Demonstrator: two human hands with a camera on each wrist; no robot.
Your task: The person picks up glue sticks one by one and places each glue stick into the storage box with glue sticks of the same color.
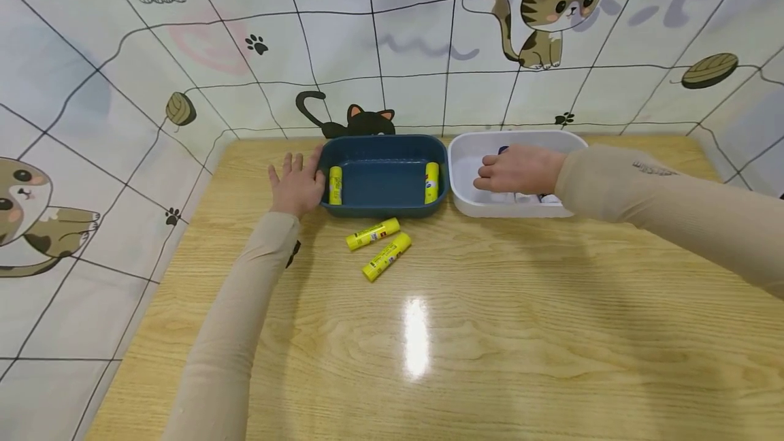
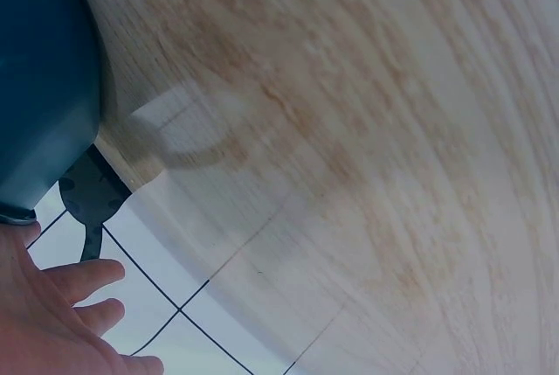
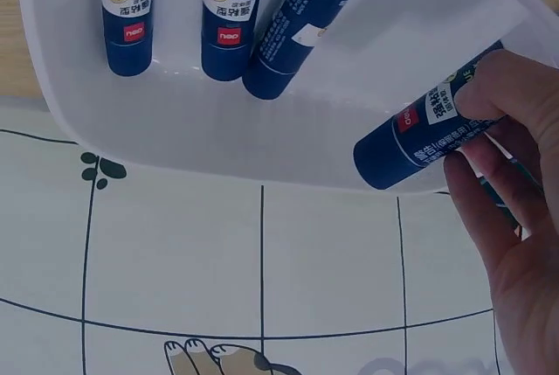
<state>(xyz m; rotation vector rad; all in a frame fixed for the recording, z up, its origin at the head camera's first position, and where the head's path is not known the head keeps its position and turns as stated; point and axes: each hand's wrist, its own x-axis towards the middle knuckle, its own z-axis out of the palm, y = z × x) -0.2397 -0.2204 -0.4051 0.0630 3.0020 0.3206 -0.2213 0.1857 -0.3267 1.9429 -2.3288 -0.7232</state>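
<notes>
My left hand (image 1: 297, 184) rests at the left end of the dark blue bin (image 1: 382, 211), fingers spread and thumb side against its wall. In that bin lie two yellow glue sticks, one (image 1: 335, 186) at the left end and one (image 1: 431, 183) at the right. Over the white bin (image 1: 514, 209), my right hand (image 1: 520, 167) pinches a blue glue stick (image 3: 410, 135) between thumb and fingers, as the right wrist view shows. Three more blue glue sticks lie in the white bin, one of them (image 3: 297, 25) slanted. Its contents are partly hidden by the hand in the head view.
Two yellow glue sticks, one (image 1: 372, 233) nearer the bin and one (image 1: 387, 256) nearer me, lie on the wooden table (image 1: 490, 332). The bins stand side by side at the table's back edge, against a cat-print cloth (image 1: 416, 46).
</notes>
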